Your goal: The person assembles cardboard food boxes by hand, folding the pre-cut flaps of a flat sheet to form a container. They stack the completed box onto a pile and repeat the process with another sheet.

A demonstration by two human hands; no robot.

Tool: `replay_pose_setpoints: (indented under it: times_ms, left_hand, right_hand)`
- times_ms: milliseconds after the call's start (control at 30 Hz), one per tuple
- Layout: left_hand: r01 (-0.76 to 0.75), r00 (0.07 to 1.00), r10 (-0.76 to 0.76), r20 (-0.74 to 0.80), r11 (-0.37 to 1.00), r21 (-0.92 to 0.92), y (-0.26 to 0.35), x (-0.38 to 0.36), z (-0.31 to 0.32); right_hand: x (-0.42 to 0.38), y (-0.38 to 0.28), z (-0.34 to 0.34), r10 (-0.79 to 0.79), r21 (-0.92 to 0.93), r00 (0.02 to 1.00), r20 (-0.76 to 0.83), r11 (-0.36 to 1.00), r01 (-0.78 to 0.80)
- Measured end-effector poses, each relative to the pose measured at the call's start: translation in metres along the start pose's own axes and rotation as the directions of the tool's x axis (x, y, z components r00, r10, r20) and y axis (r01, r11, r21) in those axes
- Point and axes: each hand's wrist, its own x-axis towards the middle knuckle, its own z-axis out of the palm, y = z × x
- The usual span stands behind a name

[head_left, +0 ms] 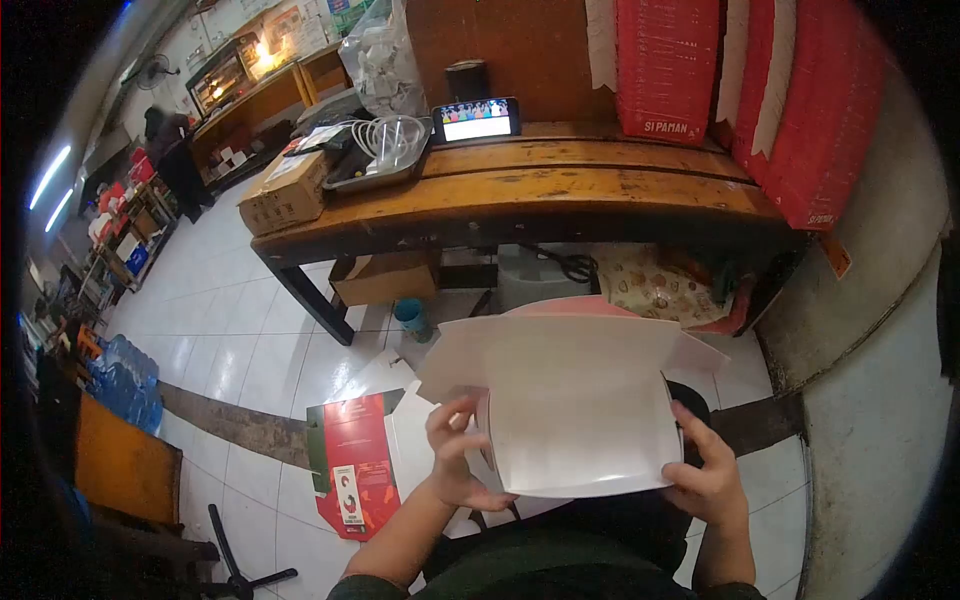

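A white cardboard box point(575, 430), its inside facing up and its lid flap raised at the back, lies over my lap. My left hand point(462, 455) is at the box's left side wall, fingers curled around the edge. On the right side wall, my right hand point(706, 465) grips with the thumb near the front corner and the fingers behind. Left of the box, a red and green printed cardboard sheet point(360, 465) lies low, partly under white card pieces.
Ahead stands a wooden bench point(530, 190) with a lit phone point(476, 120), a grey tray point(378, 165) and a cardboard box point(285, 195). Red boxes point(668, 70) are stacked at the right. A blue cup point(410, 316) is on the floor. A person point(177, 160) stands far left.
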Motion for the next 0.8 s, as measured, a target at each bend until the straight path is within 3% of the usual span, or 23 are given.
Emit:
replay_pose_setpoints:
  times_ms: [100,133,167,233,267,367,400,467,533,633,667,700,733,767,800]
  left_hand:
    - [0.171,0.966,-0.207,0.154,0.961,0.217,0.013,-0.007,-0.016]
    - [0.075,0.934,-0.189,0.305,0.934,0.348,0.027,0.004,-0.018]
    - [0.031,0.923,-0.175,0.343,0.922,0.386,0.024,-0.003,-0.018]
    - [-0.065,0.893,-0.148,0.424,0.891,0.448,0.016,-0.023,-0.015]
    - [-0.031,0.913,-0.142,0.383,0.911,0.411,0.029,-0.016,-0.011]
    - [0.223,0.878,-0.332,0.346,0.922,0.318,0.019,-0.042,-0.013]
    - [0.073,0.825,-0.325,0.462,0.872,0.483,0.014,-0.046,-0.017]
    - [0.219,0.757,-0.481,0.443,0.825,0.521,0.005,-0.058,-0.015]
    - [0.131,0.815,-0.397,0.422,0.836,0.533,-0.005,-0.077,-0.018]
    - [0.353,0.868,-0.392,0.304,0.919,0.175,-0.002,-0.098,-0.015]
    - [0.224,0.915,-0.252,0.315,0.967,0.123,-0.007,-0.099,-0.016]
    - [-0.046,0.957,-0.022,0.288,0.973,0.228,0.000,-0.075,-0.012]
    - [-0.288,0.947,0.209,0.245,0.887,0.360,0.007,-0.050,-0.008]
    - [0.067,0.968,-0.125,0.218,0.964,0.256,-0.002,-0.072,-0.010]
    - [0.420,0.866,-0.444,0.232,0.896,0.146,-0.018,-0.109,-0.016]
  right_hand:
    - [0.007,0.000,0.000,-0.064,-0.013,0.985,-0.159,0.998,0.062]
    - [0.009,-0.001,0.000,-0.095,-0.046,0.975,-0.200,0.995,0.087]
    - [0.010,-0.004,0.002,-0.123,-0.080,0.963,-0.239,0.991,0.106]
    - [0.030,-0.008,0.003,-0.245,-0.038,0.953,-0.177,0.970,0.242]
    - [0.039,-0.012,0.005,-0.306,-0.017,0.940,-0.150,0.951,0.307]
    - [0.052,-0.020,0.033,-0.293,0.071,0.952,-0.090,0.951,0.299]
    - [0.055,-0.019,0.042,-0.291,0.066,0.956,-0.036,0.954,0.293]
    - [0.056,-0.015,0.056,-0.285,0.060,0.955,0.077,0.958,0.281]
    - [0.056,-0.010,0.061,-0.313,0.011,0.950,0.023,0.950,0.312]
    - [0.048,-0.004,0.049,-0.267,-0.059,0.963,-0.030,0.962,0.265]
    - [0.046,-0.003,0.045,-0.236,-0.085,0.971,-0.045,0.969,0.232]
    - [0.046,-0.002,0.044,-0.226,-0.072,0.973,-0.045,0.972,0.222]
    - [0.049,0.000,0.043,-0.215,-0.060,0.976,-0.047,0.976,0.212]
    - [0.051,0.001,0.043,-0.203,-0.049,0.978,-0.051,0.978,0.200]
    - [0.052,0.001,0.045,-0.219,-0.040,0.974,-0.054,0.975,0.218]
